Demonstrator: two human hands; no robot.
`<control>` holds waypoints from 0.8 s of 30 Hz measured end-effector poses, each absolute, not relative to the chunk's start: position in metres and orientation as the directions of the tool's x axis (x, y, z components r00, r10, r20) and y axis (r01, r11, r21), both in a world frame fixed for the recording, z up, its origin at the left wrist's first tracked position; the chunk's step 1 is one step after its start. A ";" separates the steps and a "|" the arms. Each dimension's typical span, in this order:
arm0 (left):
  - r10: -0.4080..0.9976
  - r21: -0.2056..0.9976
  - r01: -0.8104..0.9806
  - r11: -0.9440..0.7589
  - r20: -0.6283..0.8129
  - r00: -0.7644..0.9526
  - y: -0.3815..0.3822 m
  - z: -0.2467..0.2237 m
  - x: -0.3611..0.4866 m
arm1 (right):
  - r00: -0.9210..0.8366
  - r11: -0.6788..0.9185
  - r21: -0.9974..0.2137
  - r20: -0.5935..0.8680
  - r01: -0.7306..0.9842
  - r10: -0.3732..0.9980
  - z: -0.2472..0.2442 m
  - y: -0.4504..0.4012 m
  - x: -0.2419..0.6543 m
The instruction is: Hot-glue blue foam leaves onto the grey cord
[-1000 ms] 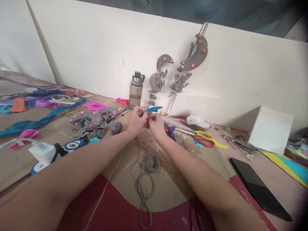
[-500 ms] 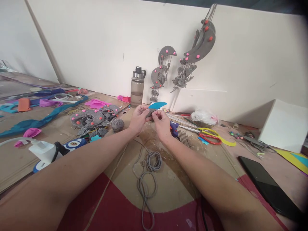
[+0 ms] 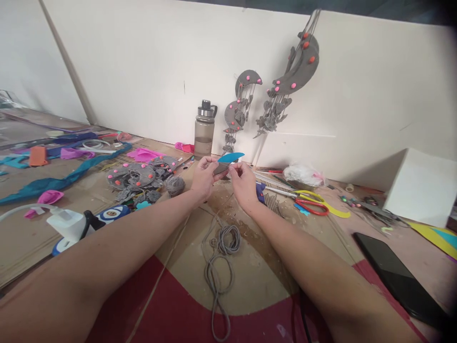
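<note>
My left hand (image 3: 204,177) and my right hand (image 3: 243,182) meet above the middle of the table and pinch a small blue leaf-shaped foam piece (image 3: 231,157) with a grey piece under it. A thin grey cord runs from the hands down to a loose coil of grey cord (image 3: 222,247) on the cardboard below. A ball of grey yarn (image 3: 174,185) sits just left of my left hand. A blue glue gun (image 3: 260,190) lies partly hidden behind my right hand.
Grey moon ornaments with pink dots (image 3: 137,176) lie at left; two more (image 3: 289,81) hang on the white wall. A water bottle (image 3: 204,129) stands behind the hands. Red-and-yellow scissors (image 3: 310,202), a black phone (image 3: 396,278), a white box (image 3: 423,186) are at right.
The view shifted a little downward and left. My hands stayed together on the blue piece and turned it slightly; my right fingers now sit a bit farther from my left.
</note>
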State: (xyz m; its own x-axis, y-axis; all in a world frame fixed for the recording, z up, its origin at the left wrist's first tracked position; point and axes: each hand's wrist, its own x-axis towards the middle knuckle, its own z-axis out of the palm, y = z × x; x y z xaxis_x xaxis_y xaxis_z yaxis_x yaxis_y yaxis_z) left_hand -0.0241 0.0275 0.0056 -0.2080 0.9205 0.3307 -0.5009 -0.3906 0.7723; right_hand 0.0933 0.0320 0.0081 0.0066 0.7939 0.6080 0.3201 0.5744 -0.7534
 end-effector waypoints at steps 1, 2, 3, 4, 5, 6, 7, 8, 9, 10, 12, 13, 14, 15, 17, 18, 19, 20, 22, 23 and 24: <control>0.923 0.773 -0.505 -0.384 0.328 -0.200 0.027 0.006 -0.023 | 0.023 0.568 -0.750 0.610 0.337 0.792 0.009 0.033 0.095; 0.926 0.774 -0.509 -0.378 0.326 -0.193 0.026 0.006 -0.022 | 0.038 0.560 -0.749 0.610 0.354 0.792 0.011 0.033 0.096; 0.927 0.773 -0.513 -0.373 0.325 -0.186 0.025 0.006 -0.021 | 0.049 0.552 -0.749 0.608 0.367 0.792 0.012 0.033 0.096; 0.929 0.772 -0.518 -0.369 0.324 -0.179 0.024 0.006 -0.021 | 0.055 0.547 -0.748 0.607 0.376 0.793 0.012 0.033 0.097; 0.930 0.769 -0.525 -0.365 0.323 -0.174 0.024 0.006 -0.020 | 0.057 0.543 -0.749 0.605 0.380 0.794 0.013 0.033 0.097; 0.931 0.766 -0.531 -0.363 0.323 -0.169 0.024 0.006 -0.020 | 0.057 0.540 -0.752 0.601 0.377 0.797 0.013 0.033 0.097; 0.931 0.763 -0.537 -0.361 0.325 -0.166 0.023 0.006 -0.020 | 0.059 0.540 -0.757 0.599 0.370 0.799 0.014 0.033 0.097; 0.932 0.761 -0.539 -0.360 0.325 -0.162 0.023 0.006 -0.020 | 0.065 0.540 -0.761 0.598 0.359 0.799 0.014 0.032 0.097; 0.932 0.762 -0.539 -0.359 0.326 -0.160 0.023 0.006 -0.020 | 0.073 0.542 -0.765 0.599 0.347 0.798 0.014 0.032 0.097; 0.933 0.763 -0.539 -0.356 0.325 -0.156 0.023 0.006 -0.020 | 0.081 0.544 -0.768 0.600 0.338 0.796 0.014 0.033 0.097; 0.937 0.767 -0.542 -0.344 0.319 -0.143 0.022 0.006 -0.020 | 0.091 0.546 -0.763 0.606 0.347 0.790 0.014 0.034 0.098; 0.940 0.768 -0.546 -0.335 0.313 -0.135 0.022 0.006 -0.020 | 0.089 0.543 -0.756 0.609 0.364 0.788 0.015 0.034 0.099; 0.943 0.769 -0.550 -0.326 0.307 -0.130 0.021 0.007 -0.020 | 0.083 0.540 -0.748 0.611 0.386 0.787 0.015 0.035 0.099; 0.945 0.769 -0.554 -0.320 0.302 -0.127 0.021 0.007 -0.019 | 0.076 0.537 -0.738 0.613 0.409 0.786 0.015 0.035 0.100; 0.946 0.767 -0.558 -0.317 0.295 -0.131 0.021 0.007 -0.019 | 0.055 0.536 -0.720 0.617 0.440 0.785 0.016 0.035 0.101; 0.947 0.767 -0.559 -0.317 0.294 -0.133 0.021 0.007 -0.019 | 0.044 0.538 -0.715 0.618 0.447 0.785 0.016 0.036 0.102; 0.947 0.766 -0.560 -0.317 0.292 -0.136 0.021 0.007 -0.019 | 0.034 0.541 -0.713 0.617 0.446 0.786 0.015 0.036 0.102; 0.947 0.765 -0.562 -0.315 0.289 -0.138 0.021 0.007 -0.019 | 0.025 0.543 -0.716 0.614 0.439 0.789 0.015 0.037 0.102; 0.949 0.763 -0.567 -0.311 0.283 -0.139 0.021 0.007 -0.019 | 0.014 0.546 -0.732 0.603 0.409 0.798 0.014 0.038 0.101; 0.949 0.762 -0.569 -0.310 0.280 -0.141 0.021 0.007 -0.020 | 0.013 0.546 -0.741 0.597 0.392 0.802 0.013 0.039 0.101; 0.950 0.760 -0.572 -0.309 0.278 -0.144 0.021 0.007 -0.020 | 0.011 0.546 -0.748 0.593 0.377 0.805 0.012 0.041 0.101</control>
State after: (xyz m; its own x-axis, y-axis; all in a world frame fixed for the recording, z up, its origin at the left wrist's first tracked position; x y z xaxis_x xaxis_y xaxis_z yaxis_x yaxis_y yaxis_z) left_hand -0.0196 0.0210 0.0072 -0.1437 0.9499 0.2776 -0.5721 -0.3087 0.7599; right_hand 0.1007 0.0405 0.0121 0.0109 0.8051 0.5930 0.3772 0.5459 -0.7481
